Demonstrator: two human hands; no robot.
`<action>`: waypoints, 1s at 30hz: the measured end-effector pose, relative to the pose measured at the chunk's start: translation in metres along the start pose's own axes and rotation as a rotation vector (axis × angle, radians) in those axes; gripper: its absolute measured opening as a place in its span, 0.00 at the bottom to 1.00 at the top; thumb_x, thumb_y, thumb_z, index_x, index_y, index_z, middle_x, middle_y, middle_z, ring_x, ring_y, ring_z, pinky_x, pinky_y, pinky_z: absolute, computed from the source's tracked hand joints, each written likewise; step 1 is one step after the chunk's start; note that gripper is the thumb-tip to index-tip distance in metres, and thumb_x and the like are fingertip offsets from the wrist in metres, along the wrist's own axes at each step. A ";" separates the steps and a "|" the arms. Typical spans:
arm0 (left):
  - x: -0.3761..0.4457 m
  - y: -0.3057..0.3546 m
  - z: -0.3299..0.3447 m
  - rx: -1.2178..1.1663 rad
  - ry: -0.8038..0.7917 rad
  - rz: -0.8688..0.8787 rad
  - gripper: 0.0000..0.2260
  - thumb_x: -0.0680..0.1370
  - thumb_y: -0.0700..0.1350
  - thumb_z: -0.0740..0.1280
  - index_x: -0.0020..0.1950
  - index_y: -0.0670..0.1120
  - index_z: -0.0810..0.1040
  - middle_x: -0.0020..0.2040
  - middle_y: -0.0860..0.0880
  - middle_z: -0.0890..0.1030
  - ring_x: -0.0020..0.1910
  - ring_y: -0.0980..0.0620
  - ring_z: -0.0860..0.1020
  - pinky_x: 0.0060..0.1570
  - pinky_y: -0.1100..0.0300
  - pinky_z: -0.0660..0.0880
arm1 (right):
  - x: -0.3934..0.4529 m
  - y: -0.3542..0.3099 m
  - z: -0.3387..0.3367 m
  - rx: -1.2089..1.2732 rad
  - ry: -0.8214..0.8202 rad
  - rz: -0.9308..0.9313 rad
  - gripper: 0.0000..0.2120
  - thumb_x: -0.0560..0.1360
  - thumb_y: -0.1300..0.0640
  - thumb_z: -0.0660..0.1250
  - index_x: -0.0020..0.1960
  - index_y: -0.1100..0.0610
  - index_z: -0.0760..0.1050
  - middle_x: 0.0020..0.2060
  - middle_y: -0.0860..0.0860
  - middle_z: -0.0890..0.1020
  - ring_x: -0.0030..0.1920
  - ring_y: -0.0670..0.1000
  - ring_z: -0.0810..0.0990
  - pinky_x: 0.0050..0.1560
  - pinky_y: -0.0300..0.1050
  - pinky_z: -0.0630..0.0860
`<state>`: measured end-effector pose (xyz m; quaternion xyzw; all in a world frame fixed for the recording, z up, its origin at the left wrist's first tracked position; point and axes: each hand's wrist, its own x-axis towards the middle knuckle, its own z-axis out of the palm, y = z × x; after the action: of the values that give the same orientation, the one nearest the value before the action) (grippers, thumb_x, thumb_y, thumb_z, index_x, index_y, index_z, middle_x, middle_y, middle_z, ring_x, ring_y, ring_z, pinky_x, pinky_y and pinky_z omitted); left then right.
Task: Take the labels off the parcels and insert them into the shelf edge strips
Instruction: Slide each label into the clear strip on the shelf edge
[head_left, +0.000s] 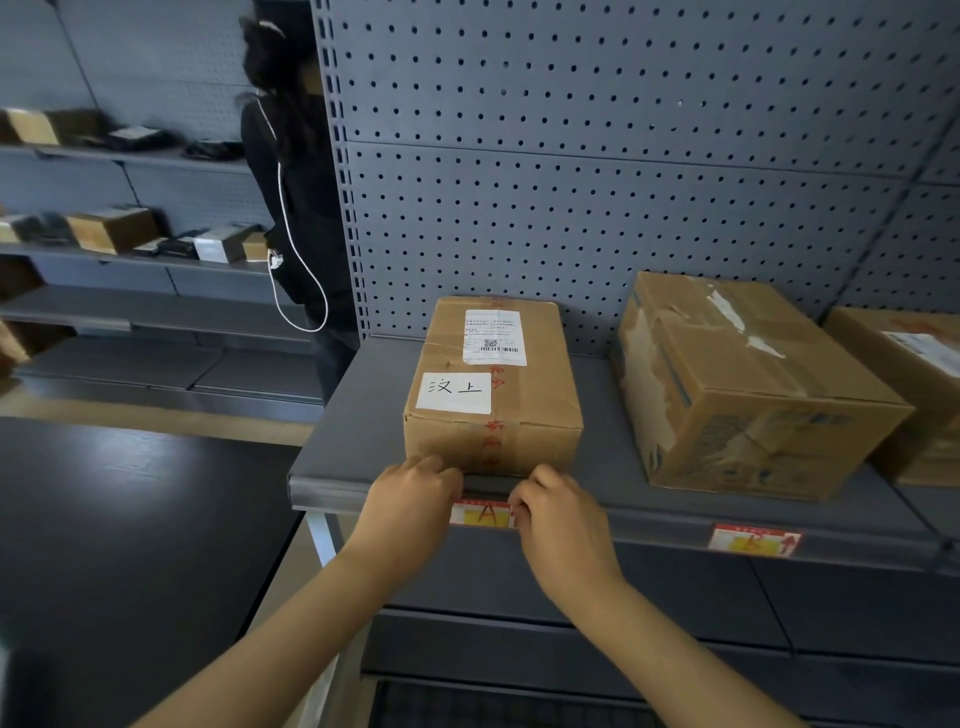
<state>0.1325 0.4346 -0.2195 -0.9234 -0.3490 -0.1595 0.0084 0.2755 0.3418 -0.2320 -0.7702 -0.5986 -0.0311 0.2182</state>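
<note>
A red and yellow label (484, 514) marked "A" sits in the grey shelf edge strip (649, 525). My left hand (415, 499) pinches its left end and my right hand (556, 512) pinches its right end. Directly behind stands a brown parcel (493, 415) with a white handwritten label (453, 392) and a printed shipping label (493, 336) on top. A second red and yellow label (753, 540) sits in the strip further right, below a larger worn parcel (748, 384).
A third parcel (914, 374) stands at the far right of the shelf (353, 415). A pegboard back panel (597, 182) rises behind. A person in dark clothes (296, 171) stands at the left by other shelves with boxes. A dark table (130, 545) lies lower left.
</note>
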 end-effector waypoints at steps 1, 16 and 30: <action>0.000 0.000 0.000 -0.002 -0.001 -0.006 0.07 0.77 0.40 0.62 0.49 0.48 0.79 0.48 0.49 0.81 0.44 0.49 0.78 0.38 0.62 0.64 | 0.000 0.000 -0.001 -0.004 -0.005 -0.005 0.08 0.76 0.62 0.64 0.50 0.54 0.80 0.48 0.49 0.77 0.48 0.51 0.76 0.44 0.48 0.76; -0.004 0.002 0.004 -0.020 -0.008 -0.045 0.07 0.77 0.40 0.61 0.48 0.48 0.78 0.49 0.49 0.79 0.44 0.50 0.76 0.37 0.63 0.65 | 0.003 0.005 -0.006 0.032 -0.038 -0.051 0.09 0.75 0.63 0.64 0.50 0.54 0.81 0.46 0.49 0.79 0.48 0.50 0.76 0.43 0.46 0.76; -0.009 -0.004 0.007 -0.010 -0.039 0.016 0.11 0.77 0.38 0.62 0.57 0.49 0.77 0.57 0.49 0.76 0.51 0.49 0.77 0.45 0.61 0.73 | 0.000 0.004 -0.006 -0.036 -0.055 -0.092 0.08 0.75 0.63 0.63 0.49 0.56 0.80 0.47 0.51 0.78 0.49 0.52 0.76 0.45 0.49 0.76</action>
<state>0.1258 0.4325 -0.2288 -0.9292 -0.3409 -0.1429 -0.0018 0.2806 0.3393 -0.2281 -0.7463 -0.6384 -0.0308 0.1860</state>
